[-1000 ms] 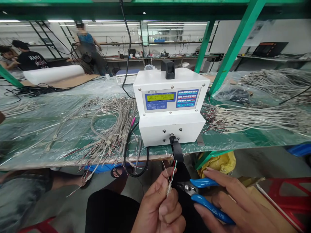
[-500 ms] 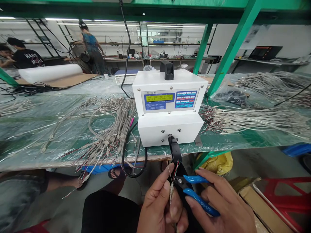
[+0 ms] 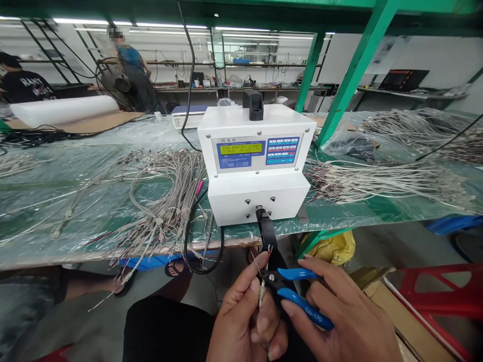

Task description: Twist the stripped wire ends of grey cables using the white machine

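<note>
Head view: ahead of the hands, a plastic-sheeted tabletop [image 3: 41, 201] carried a white wire-twisting machine [image 3: 256, 151]. A tangled bundle of grey cable [image 3: 166, 201] lay ahead and to the left of the hands, and a long cable bundle [image 3: 377, 181] lay ahead and to the right. A black chuck [image 3: 266, 229] jutted from the machine's front, just above the hands. The left hand [image 3: 245, 314] was closed, pinching a thin braided wire [image 3: 261, 294]. The right hand [image 3: 347, 311] was closed around blue-handled cutters [image 3: 298, 291], their tip just beside the wire.
</note>
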